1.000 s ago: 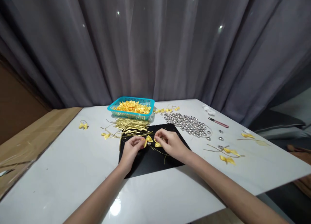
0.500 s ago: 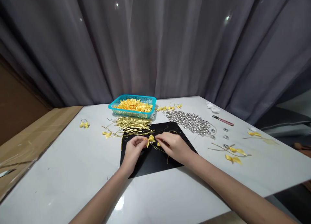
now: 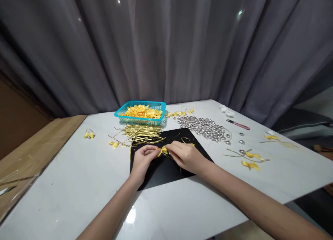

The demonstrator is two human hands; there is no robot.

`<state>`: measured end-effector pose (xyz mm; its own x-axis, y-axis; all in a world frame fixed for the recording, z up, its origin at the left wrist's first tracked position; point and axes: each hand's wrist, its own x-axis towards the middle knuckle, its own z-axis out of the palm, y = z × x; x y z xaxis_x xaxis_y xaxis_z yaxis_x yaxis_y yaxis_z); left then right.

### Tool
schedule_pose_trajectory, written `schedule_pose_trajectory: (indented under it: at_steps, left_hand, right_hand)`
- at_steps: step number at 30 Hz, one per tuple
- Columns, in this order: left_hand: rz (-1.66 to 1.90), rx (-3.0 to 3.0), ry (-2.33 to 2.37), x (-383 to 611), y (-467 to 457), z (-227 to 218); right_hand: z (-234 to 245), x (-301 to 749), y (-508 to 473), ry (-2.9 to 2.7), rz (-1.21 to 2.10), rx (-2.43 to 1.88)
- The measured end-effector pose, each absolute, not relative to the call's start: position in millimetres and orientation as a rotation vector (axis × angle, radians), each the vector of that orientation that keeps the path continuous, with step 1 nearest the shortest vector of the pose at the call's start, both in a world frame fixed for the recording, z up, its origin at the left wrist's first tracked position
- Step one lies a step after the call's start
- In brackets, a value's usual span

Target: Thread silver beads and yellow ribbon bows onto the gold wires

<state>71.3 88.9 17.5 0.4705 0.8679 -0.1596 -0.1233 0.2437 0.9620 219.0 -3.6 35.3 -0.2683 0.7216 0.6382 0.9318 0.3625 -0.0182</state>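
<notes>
Over a black mat, a small yellow ribbon bow is held between both hands. My left hand pinches its left end with thumb and forefinger. At the bow's right side, my right hand has its fingertips closed on it; the fingers partly hide that end. Thin gold cord shows beneath the right fingers, and a loop of gold cord with a bit of yellow ribbon lies just beyond that hand.
A blue basket of yellow bows stands at the back, with gold cords before it. Silver beads are heaped to the right. Pink-handled scissors or snips and loose bows lie farther right; another bow lies left.
My right fingertips have moved left and closed against the bow, narrowing the gap between the hands. My left hand keeps its pinch. The view has shifted slightly.
</notes>
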Motion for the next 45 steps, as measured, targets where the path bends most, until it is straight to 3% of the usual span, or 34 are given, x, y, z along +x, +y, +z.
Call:
schedule_pose_trajectory:
  at_steps: [17,45]
  left_hand:
    - [0.792,1.099,0.812,71.5,89.2,16.0]
    - [0.786,1.106,0.789,71.5,88.8,15.1]
  right_hand:
    - [36.0,217.8,-2.0,-2.104,-0.605,-1.412]
    - [28.2,218.9,-0.8,-2.074,-0.519,-1.483]
